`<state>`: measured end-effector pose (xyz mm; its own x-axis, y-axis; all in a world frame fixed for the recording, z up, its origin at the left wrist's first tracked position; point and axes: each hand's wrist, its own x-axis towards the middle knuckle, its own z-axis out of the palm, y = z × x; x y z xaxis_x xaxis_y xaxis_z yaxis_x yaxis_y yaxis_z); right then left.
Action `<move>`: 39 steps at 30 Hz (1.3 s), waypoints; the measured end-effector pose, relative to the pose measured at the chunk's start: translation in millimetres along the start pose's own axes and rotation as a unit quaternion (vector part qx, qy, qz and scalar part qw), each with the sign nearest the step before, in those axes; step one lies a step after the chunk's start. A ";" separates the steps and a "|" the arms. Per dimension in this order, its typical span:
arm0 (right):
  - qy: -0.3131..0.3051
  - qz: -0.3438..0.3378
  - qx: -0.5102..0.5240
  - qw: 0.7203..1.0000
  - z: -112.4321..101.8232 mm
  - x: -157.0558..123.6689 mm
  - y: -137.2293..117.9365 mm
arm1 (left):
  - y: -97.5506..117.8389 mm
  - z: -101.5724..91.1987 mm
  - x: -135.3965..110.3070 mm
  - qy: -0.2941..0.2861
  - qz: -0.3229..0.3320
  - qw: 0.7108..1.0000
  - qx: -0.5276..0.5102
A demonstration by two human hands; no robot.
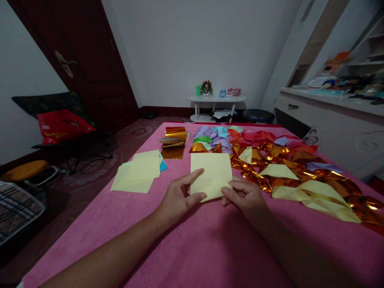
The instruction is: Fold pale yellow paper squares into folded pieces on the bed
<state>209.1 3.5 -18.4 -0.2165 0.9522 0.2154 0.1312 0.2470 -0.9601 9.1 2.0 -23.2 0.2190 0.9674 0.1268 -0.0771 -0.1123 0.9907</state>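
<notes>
Both of my hands hold one pale yellow square sheet of paper point(211, 172) above the pink-covered table point(192, 244). My left hand point(181, 192) grips its lower left side, with the thumb and a finger lying on the front face. At the lower right corner, my right hand point(244, 198) pinches the paper between thumb and fingers. Left of the hands lies a loose stack of pale yellow sheets point(135, 174), with a blue sheet point(163, 165) poking out from under it. Behind that sits a stack of shiny gold-orange paper point(173, 151).
Folded papers spread over the table's right side: shiny orange foil pieces point(270, 154), yellow pieces point(321, 194), purple ones point(204, 132) and red ones point(255, 137). Beyond stands a small white table point(217, 98). A chair bearing a red bag point(64, 127) is at left, a dresser point(333, 120) at right.
</notes>
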 end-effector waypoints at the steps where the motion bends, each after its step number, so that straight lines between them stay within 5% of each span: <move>1: 0.007 0.000 -0.002 1.000 -0.1 -0.1 -0.8 | -0.2 -0.4 0.1 0.003 0.003 1.000 0.002; 8: 0.034 -0.022 0.019 0.999 -1.6 2.9 -1.6 | 5.2 0.0 -1.9 -0.001 0.010 1.000 0.016; 15: 0.063 0.033 0.120 0.990 2.3 3.4 7.8 | 13.5 3.0 -3.0 0.008 -0.009 0.999 0.040; 30: 0.162 0.085 0.136 0.974 13.5 -3.5 -0.9 | 16.4 6.1 -3.0 0.054 0.014 0.995 0.083; 39: 0.179 0.082 0.149 0.969 15.9 -3.6 -0.8 | 7.6 5.2 -3.9 0.026 0.035 0.997 0.067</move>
<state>194.4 -3.0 -21.2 0.1406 0.9887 0.0523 -0.1611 0.0749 -0.9841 12.7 -3.8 -15.8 0.1668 0.9660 0.1973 0.0410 -0.2067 0.9775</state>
